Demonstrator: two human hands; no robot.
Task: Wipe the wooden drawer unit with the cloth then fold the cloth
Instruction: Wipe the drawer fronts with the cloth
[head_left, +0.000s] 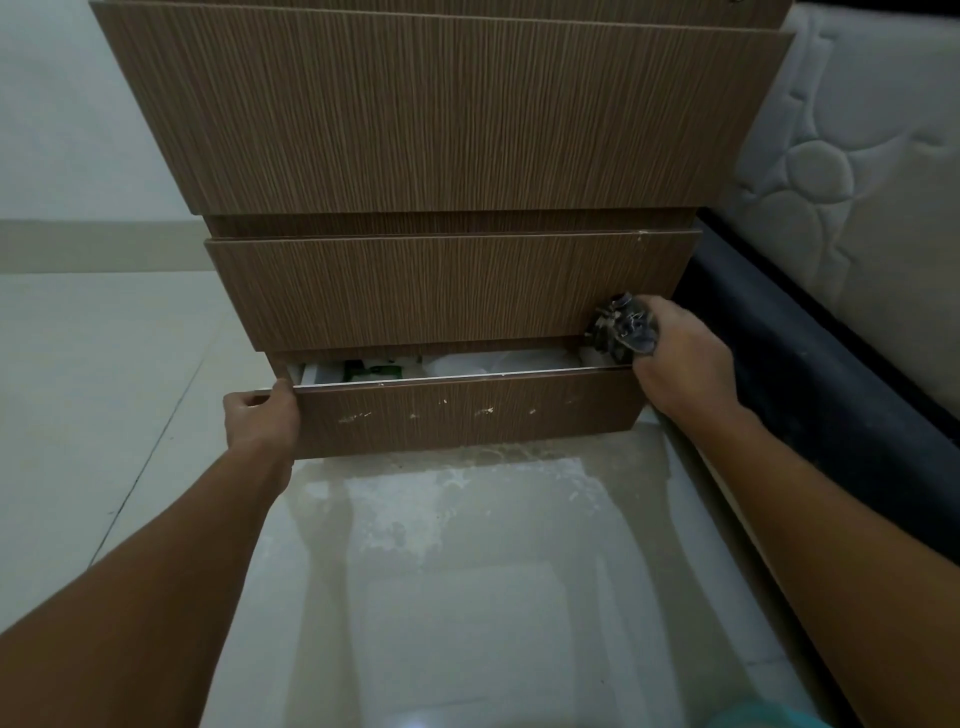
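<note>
The wooden drawer unit (441, 156) stands before me with three striped brown fronts. Its bottom drawer (467, 413) is pulled out a little, showing white and green items inside. My left hand (262, 415) grips the top left corner of that drawer front, thumb over the edge. My right hand (680, 358) holds a bunched dark patterned cloth (621, 327) against the lower right corner of the middle drawer front (441, 291), just above the open drawer's right end.
A quilted white mattress (857, 156) on a dark bed base (810, 364) runs close along the unit's right side. Pale glossy floor tiles (441, 571) lie in front and to the left. A white wall (67, 104) stands at the left.
</note>
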